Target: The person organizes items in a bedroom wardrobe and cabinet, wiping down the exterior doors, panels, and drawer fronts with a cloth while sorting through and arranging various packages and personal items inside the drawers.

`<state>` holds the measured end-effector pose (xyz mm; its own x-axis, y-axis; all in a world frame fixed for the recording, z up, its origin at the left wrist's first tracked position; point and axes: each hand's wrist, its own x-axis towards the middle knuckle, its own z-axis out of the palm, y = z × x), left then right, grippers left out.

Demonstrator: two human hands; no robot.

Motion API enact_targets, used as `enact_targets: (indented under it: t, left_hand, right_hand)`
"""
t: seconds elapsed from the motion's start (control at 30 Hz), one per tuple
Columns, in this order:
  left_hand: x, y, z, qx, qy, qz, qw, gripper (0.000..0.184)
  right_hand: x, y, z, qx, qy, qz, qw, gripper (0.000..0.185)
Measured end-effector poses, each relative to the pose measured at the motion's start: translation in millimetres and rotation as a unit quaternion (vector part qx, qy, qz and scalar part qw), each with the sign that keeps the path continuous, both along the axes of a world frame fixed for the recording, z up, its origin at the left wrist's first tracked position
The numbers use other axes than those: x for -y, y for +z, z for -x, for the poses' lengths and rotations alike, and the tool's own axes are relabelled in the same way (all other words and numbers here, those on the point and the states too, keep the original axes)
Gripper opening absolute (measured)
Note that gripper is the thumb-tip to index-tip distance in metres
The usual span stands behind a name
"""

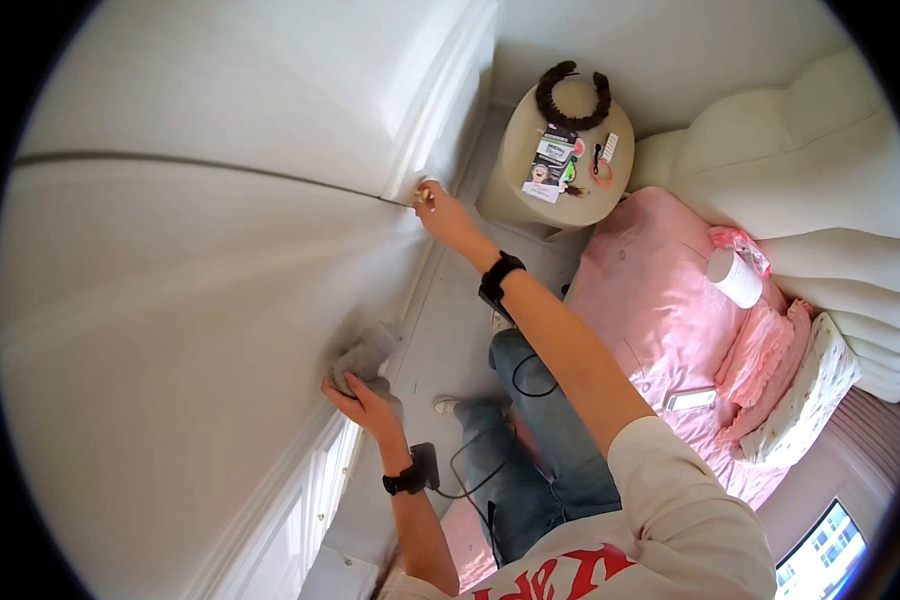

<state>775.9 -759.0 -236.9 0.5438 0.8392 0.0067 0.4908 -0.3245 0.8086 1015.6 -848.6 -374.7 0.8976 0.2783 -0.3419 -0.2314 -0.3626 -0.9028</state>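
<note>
A grey cloth (366, 352) is bunched in my left hand (370, 408), with the fingers bent round it. The cloth lies against or very close to the large white cabinet door (220, 290); contact is hard to make out. Farther up, my right hand (448, 220) is closed on a small gold-coloured knob (423, 195) near the end of the dark seam between two white panels. Parts of the knob are covered by my fingers. Both wrists wear black bands, and a cable hangs from the left one.
A cream bedside table (510, 165) holds a dark fluffy headband (545, 95), a printed packet (550, 165) and small items. Beside my legs stands a bed with pink bedding (640, 270), a white roll (734, 278), a phone (691, 400) and pillows (805, 390).
</note>
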Motion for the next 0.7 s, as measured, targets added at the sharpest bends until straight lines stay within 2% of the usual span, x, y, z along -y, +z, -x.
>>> enact_targets:
  t: [0.1,0.17,0.23,0.3,0.33,0.4,0.5,0.57,0.7]
  left_hand:
    - [-7.8,18.2,-3.0,0.028,-0.007,-0.009,1.000,0.030]
    - [-11.7,26.8,-2.3,0.056,-0.028,-0.010,0.998,0.029]
    - [-14.3,35.4,-2.0,0.091,-0.054,-0.012,0.994,0.027]
    - [-13.7,42.9,0.7,0.083,-0.123,-0.082,0.986,0.027]
    - [-13.0,46.8,3.5,0.076,-0.159,-0.117,0.977,0.027]
    - [-8.8,58.8,7.9,0.079,-0.188,-0.114,0.972,0.027]
    - [-12.6,83.0,19.4,0.096,-0.213,-0.120,0.965,0.026]
    - [-17.3,102.9,33.7,0.109,-0.209,-0.118,0.965,0.025]
    - [-34.3,154.2,75.4,0.147,-0.164,-0.132,0.966,0.022]
  right_hand:
    - [-9.5,4.4,31.8,-0.095,-0.116,-0.161,0.975,0.058]
    - [-2.8,-7.2,71.1,-0.089,-0.075,-0.205,0.972,0.067]
    - [-10.1,-11.2,136.7,-0.091,0.018,-0.183,0.979,0.074]
    - [-8.0,35.5,197.9,-0.133,0.080,-0.220,0.963,0.080]
    - [-9.2,67.9,213.8,-0.182,0.076,-0.252,0.947,0.080]
    - [-23.7,87.5,231.0,-0.171,0.080,-0.285,0.940,0.076]
    - [-48.8,82.5,244.5,0.001,0.099,-0.282,0.954,0.069]
    - [-53.1,94.1,242.6,0.035,0.103,-0.279,0.954,0.068]
    - [-57.5,161.2,220.8,0.070,0.123,-0.296,0.945,0.066]
